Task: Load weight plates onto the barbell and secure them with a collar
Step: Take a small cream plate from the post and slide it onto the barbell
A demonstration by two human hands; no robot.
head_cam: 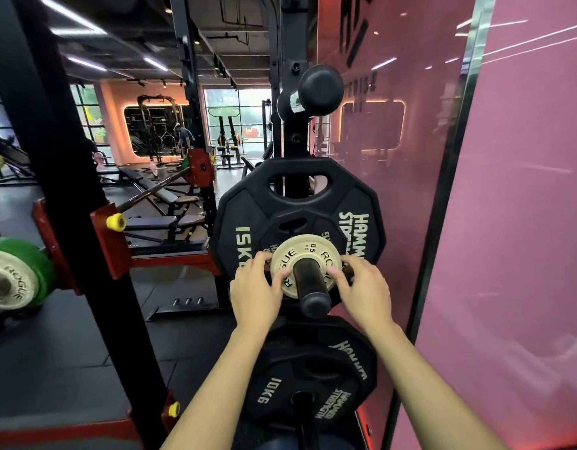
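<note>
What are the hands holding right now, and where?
Both hands, left hand and right hand, grip the small Rogue plate by its opposite rim edges, on the storage peg.

Your left hand (259,289) and right hand (361,285) cover the side edges of the small pale plate (305,254), so fingertip contact behind it can't be read. The 15 kg plate (244,235) has its lettering partly blocked. The barbell end (7,280) is cut off at the left edge.

Glossy pink wall (524,190) on the right, black rubber floor (53,352) — daylit windows (238,121) far back.
</note>
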